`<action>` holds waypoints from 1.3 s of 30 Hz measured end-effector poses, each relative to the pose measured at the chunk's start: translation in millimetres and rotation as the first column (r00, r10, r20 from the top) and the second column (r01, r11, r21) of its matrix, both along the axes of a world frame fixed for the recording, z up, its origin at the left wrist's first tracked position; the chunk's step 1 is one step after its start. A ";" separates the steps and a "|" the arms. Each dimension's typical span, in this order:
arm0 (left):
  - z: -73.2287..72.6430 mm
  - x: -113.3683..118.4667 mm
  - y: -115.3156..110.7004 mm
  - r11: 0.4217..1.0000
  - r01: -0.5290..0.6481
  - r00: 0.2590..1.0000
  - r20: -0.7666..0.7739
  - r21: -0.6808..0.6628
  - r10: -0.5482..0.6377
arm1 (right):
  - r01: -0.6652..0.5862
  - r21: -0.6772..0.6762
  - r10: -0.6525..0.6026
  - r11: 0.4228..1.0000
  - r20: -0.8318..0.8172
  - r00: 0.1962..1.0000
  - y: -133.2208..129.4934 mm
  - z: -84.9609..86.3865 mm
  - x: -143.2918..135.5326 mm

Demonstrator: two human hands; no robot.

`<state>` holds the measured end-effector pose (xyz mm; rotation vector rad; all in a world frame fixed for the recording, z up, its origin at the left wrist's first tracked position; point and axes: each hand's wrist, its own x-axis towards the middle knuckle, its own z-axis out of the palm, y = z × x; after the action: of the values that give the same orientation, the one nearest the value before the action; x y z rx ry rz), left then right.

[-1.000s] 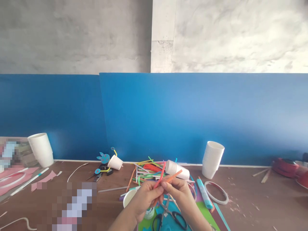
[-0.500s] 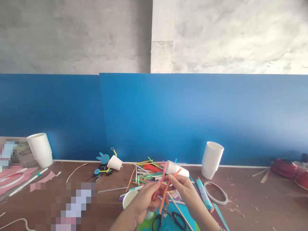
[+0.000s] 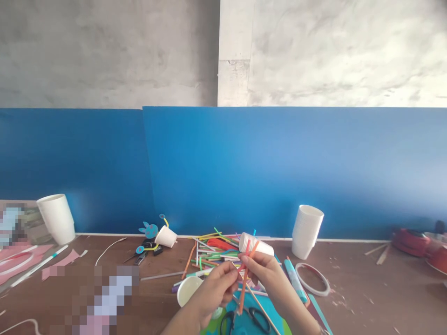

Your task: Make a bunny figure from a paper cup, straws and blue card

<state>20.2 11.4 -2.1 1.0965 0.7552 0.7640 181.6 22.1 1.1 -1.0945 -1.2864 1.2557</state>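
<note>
My right hand (image 3: 265, 270) pinches an orange straw (image 3: 243, 293), which slants down toward me. A red straw (image 3: 248, 249) crosses it near my fingertips. My left hand (image 3: 220, 286) is closed at the lower end of the red straw, its thumb and forefinger pressed together. Below both hands lie scissors with black handles (image 3: 260, 321), on blue paper (image 3: 277, 311). A thin wooden stick (image 3: 260, 303) passes diagonally over the paper. Beside my left wrist stands an open white paper cup (image 3: 188, 289), partly covered by that hand.
Behind my hands is a heap of coloured straws (image 3: 213, 251) with a toppled cup stack (image 3: 263, 247). Upright cup stacks stand right (image 3: 307, 232) and left (image 3: 59, 221). A tape ring (image 3: 324, 291) and turquoise tube (image 3: 294, 281) lie right. A blue panel (image 3: 279, 172) closes the back.
The red straw has shifted right and now crosses the orange straw at my right fingertips. My left hand has turned slightly, and its fingers are closed nearer the straws' crossing.
</note>
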 end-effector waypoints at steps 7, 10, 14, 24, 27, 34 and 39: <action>-2.7 -4.0 2.2 0.999 0.016 0.999 0.052 -0.052 -0.013 | -0.125 0.033 0.123 0.992 0.057 0.991 -1.7 -2.6 0.5; -3.8 -5.1 1.2 0.997 0.033 0.996 0.089 -0.071 -0.026 | -0.180 0.057 0.177 0.982 0.055 0.983 -3.1 -3.8 -0.7; -5.5 -3.4 1.0 0.994 0.037 0.994 0.103 -0.105 -0.026 | -0.212 0.065 0.209 0.975 0.047 0.977 -2.7 -5.0 -0.7; -0.3 1.6 -3.6 1.000 -0.010 0.998 0.064 0.029 0.008 | -0.158 0.037 0.160 0.987 -0.032 0.987 -8.2 6.4 -4.6; -1.9 2.6 -6.2 0.997 0.017 0.998 0.056 0.069 -0.021 | -0.228 0.030 0.229 0.973 -0.049 0.972 -11.8 8.0 -10.4; -9.0 -2.8 4.6 0.987 -0.127 0.970 0.195 -0.099 0.144 | -0.046 0.091 0.033 0.995 0.141 0.990 2.9 -7.6 -4.1; 1.0 -25.5 21.2 0.922 -0.363 0.878 0.283 -0.134 0.387 | 0.080 0.219 -0.200 0.972 0.606 0.770 39.0 -36.1 13.3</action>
<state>-5.3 32.6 -1.1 0.7423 0.7331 1.1959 194.9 61.1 -34.9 -1.5129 -1.7314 0.6436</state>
